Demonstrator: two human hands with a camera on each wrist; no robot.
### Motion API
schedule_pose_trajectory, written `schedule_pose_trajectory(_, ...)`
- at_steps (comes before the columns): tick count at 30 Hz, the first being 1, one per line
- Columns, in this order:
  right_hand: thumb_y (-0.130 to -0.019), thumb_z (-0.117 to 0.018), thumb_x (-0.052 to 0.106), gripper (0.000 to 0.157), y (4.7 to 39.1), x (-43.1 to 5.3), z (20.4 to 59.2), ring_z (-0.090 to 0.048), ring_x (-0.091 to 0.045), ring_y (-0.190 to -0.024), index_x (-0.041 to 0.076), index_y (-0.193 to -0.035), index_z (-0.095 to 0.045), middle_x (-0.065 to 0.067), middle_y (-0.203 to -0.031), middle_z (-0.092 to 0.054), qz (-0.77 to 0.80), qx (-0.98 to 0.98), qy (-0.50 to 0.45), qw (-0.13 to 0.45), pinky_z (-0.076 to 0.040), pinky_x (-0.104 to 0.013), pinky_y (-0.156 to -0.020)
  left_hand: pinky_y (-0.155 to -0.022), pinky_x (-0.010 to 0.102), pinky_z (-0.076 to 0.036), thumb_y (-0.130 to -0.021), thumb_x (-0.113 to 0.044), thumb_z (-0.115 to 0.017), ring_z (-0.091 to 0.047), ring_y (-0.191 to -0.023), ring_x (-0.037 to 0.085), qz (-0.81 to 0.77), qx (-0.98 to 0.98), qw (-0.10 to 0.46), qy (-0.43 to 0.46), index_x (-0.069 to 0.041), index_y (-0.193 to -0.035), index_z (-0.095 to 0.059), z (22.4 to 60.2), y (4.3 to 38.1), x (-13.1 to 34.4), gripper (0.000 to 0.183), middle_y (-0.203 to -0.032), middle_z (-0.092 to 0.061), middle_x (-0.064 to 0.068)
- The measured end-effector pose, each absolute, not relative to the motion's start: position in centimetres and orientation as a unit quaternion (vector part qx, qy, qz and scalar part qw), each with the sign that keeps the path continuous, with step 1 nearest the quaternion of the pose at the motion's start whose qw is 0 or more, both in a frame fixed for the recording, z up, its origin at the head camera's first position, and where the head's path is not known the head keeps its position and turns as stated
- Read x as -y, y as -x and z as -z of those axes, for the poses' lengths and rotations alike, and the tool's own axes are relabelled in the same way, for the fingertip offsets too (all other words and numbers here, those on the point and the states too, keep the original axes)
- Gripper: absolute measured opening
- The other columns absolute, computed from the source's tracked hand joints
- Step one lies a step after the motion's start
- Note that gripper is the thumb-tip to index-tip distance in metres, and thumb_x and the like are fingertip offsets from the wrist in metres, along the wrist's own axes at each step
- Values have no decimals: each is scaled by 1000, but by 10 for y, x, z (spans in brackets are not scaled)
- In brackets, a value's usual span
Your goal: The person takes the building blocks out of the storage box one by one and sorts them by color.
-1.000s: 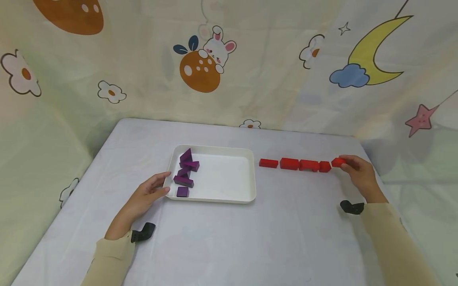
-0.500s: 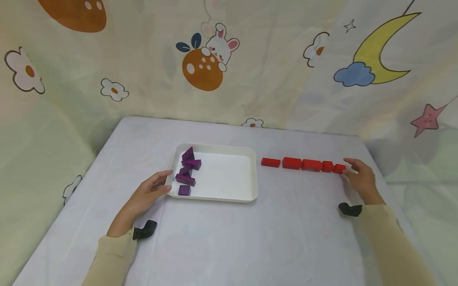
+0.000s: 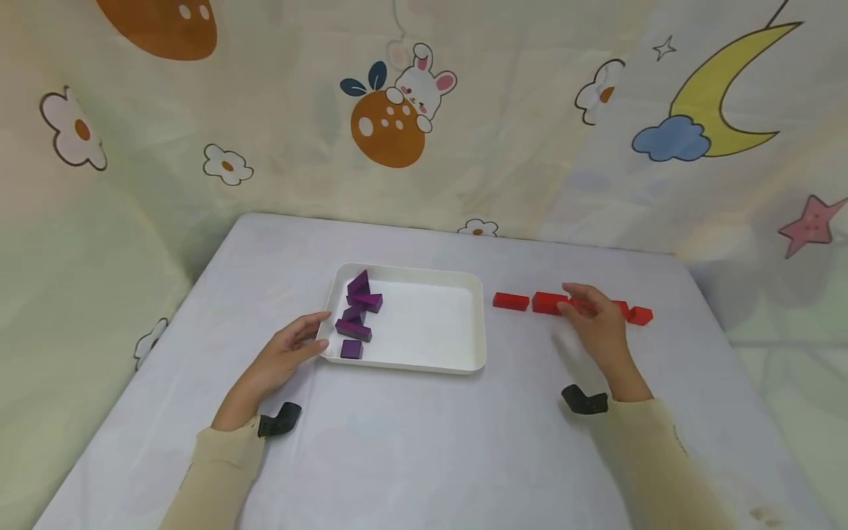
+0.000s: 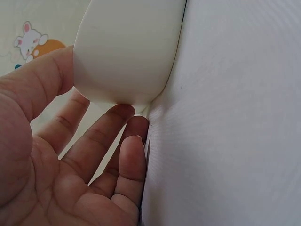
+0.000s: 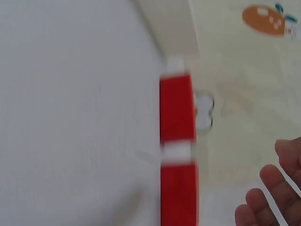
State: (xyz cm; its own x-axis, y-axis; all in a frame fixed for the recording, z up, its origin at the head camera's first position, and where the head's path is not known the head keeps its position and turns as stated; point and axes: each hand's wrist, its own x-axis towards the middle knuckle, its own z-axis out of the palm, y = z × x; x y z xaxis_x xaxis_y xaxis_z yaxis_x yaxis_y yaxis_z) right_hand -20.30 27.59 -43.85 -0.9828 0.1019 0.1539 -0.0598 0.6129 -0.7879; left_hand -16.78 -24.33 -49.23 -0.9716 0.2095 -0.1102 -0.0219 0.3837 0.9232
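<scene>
Five-fingered and steady, my left hand [image 3: 286,357] holds the left edge of a white tray [image 3: 437,367]; in the left wrist view the thumb meets the rim of the tray [image 4: 127,42] and curled fingertips touch its outer wall. Purple blocks of several shapes, among them a purple cube [image 3: 352,349] and a purple triangular block [image 3: 358,284], lie along the tray's left side. To the right, red blocks [image 3: 511,302] form a row on the table. Over that row hovers my right hand [image 3: 601,331], thumb and fingers apart with nothing between them, partly covering the middle blocks.
A white cloth covers the table [image 3: 424,449], whose back edge meets a patterned curtain [image 3: 285,110]. The row's left end is a short gap from the tray's right wall. At its right end sits a red block [image 3: 640,316], near the table's right side.
My right hand has set the rightmost red block at the row's end, let go and moved left over the row. My left hand stays at the tray. The head view has shifted slightly.
</scene>
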Motion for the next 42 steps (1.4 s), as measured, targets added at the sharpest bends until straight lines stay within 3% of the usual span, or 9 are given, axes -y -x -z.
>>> schedule_pose_trajectory(2, -106, -71, 11, 41, 202, -256, 441, -62, -39, -133, -1, -144, -64, -22, -145, -66, -456, 886, -16, 83, -48, -10, -97, -122, 64, -33, -109, -22, -68, -38, -154, 48, -550, -827, 104, -56, -6, -162, -47, 492, 168, 243, 59, -169, -39, 26)
schedule_pose_trajectory(6, -103, -73, 4, 37, 203, -216, 446, -66, -39, -129, -3, -139, -66, -22, -139, -69, -483, 870, -64, 72, -52, -32, -108, -122, 63, -34, -108, -23, -69, -40, -153, 47, -548, -829, 102, -53, -7, -162, -48, 491, 169, 242, 60, -168, -41, 26)
schedule_pose_trajectory(10, -101, -75, 0, 36, 202, -176, 449, -67, -39, -127, -4, -135, -68, -22, -136, -70, -511, 853, -86, 55, -52, -46, -108, -122, 63, -35, -108, -21, -70, -41, -153, 47, -550, -827, 102, -54, -6, -161, -48, 491, 170, 242, 60, -167, -42, 27)
schedule_pose_trajectory(18, -98, -78, 0, 33, 198, -112, 462, -69, -35, -124, -2, -131, -72, -18, -132, -73, -553, 826, -109, 2, -56, -40, -104, -122, 63, -35, -108, -22, -70, -41, -153, 47, -551, -826, 104, -57, -6, -161, -48, 492, 171, 240, 60, -167, -42, 26)
schedule_pose_trajectory(33, -96, -76, -2, 27, 207, -30, 470, -73, -35, -113, -7, -123, -73, -21, -124, -75, -567, 800, -158, -117, -60, -38, -96, -120, 62, -36, -108, -21, -68, -42, -153, 46, -552, -826, 96, -62, -6, -161, -49, 494, 173, 244, 58, -167, -43, 25)
schedule_pose_trajectory(42, -93, -81, -2, 23, 215, -2, 473, -76, -28, -102, -1, -116, -78, -16, -114, -79, -493, 848, -161, -110, -60, -32, -92, -117, 60, -41, -110, -18, -65, -46, -149, 46, -551, -826, 96, -68, -2, -161, -47, 494, 172, 244, 56, -163, -47, 28)
